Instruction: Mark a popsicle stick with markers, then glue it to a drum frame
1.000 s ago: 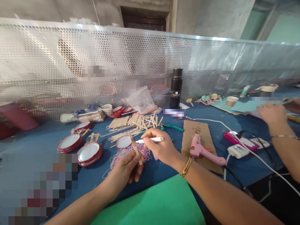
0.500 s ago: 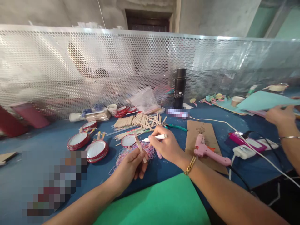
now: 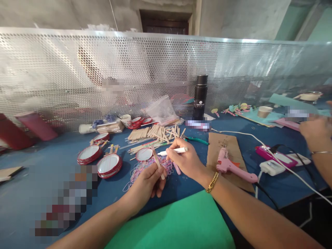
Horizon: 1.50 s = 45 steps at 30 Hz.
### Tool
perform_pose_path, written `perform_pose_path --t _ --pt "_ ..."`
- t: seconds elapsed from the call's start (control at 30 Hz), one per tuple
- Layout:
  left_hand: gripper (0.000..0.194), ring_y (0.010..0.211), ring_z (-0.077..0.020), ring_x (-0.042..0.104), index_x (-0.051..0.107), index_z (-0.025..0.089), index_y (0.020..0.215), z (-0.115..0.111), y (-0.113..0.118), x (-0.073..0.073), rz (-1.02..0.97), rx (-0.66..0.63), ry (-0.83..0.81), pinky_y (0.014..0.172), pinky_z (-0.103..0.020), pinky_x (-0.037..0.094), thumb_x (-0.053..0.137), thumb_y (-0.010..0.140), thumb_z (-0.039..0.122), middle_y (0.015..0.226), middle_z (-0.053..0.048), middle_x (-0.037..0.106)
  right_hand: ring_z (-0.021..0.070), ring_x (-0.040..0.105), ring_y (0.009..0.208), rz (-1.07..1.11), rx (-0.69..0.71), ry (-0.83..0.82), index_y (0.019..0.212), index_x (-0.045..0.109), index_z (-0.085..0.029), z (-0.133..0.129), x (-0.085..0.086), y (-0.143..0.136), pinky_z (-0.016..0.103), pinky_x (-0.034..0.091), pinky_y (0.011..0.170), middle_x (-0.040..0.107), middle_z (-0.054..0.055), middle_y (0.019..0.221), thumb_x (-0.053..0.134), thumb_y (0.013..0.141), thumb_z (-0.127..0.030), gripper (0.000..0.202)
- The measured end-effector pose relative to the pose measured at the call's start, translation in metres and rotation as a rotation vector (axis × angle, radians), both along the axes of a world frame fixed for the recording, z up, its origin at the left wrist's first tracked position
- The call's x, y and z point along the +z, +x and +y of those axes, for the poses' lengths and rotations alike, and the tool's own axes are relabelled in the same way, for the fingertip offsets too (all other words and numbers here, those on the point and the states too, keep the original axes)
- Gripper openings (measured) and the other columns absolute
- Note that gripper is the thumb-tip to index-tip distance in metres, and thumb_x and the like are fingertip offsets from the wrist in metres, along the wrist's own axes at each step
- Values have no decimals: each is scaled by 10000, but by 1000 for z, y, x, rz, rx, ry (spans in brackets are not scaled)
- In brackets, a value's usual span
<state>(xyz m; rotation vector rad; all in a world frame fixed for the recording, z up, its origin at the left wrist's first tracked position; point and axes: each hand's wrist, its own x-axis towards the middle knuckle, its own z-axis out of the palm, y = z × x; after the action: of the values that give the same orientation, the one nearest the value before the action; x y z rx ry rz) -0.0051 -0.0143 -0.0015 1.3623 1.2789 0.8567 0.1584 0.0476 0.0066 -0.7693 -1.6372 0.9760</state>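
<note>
In the head view, my left hand (image 3: 151,180) pinches a flat wooden craft stick (image 3: 156,158) tinted pinkish, held up at a slant. My right hand (image 3: 183,157) grips a white marker pen (image 3: 177,150) like a writing tool, its tip pointing left at the stick. Whether the tip touches the stick I cannot tell. Below and behind both hands lies a tangle of pastel string (image 3: 137,174). A small round red-rimmed drum (image 3: 144,154) rests just beyond it. Further back is a pile of plain craft sticks (image 3: 158,133).
More red-rimmed drums (image 3: 109,165) stand at left. A pink glue gun (image 3: 233,168) lies on cardboard (image 3: 212,148) at right, near a power strip (image 3: 272,167) and cables. A black bottle (image 3: 200,98) stands before the perforated metal screen (image 3: 166,62). Green sheet (image 3: 176,224) lies in front. Another person's hand (image 3: 316,129) is at far right.
My hands keep nearly the same pose with stick and marker; the whole view shifts slightly. At far right the other person's hand moves and the light-blue sheet there is lowered.
</note>
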Motion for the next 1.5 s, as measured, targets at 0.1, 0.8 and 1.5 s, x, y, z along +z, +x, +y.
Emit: perform_pose_path --t 0.1,0.8,1.5 --pt "350 393 -67 470 526 194 821 0 0 -1 -2 -9 -5 375 -169 277 475 911 528 553 59 546 118 521 494 22 22 1 732 522 -220 -1 1 -1 237 392 489 631 -22 623 602 872 -305 182" --pt "370 387 -68 466 530 198 808 2 1 -1 -11 -3 4 371 -172 273 495 891 558 546 64 534 133 524 575 -48 -73 84 680 531 -208 2 3 3 257 403 575 575 -20 611 587 861 -277 202" --pt "354 393 -70 465 529 200 823 2 1 -3 -29 -7 1 377 -173 276 490 914 540 558 64 541 133 518 560 -80 -15 70 728 528 -219 -2 2 1 251 375 534 586 -24 629 597 870 -306 181"
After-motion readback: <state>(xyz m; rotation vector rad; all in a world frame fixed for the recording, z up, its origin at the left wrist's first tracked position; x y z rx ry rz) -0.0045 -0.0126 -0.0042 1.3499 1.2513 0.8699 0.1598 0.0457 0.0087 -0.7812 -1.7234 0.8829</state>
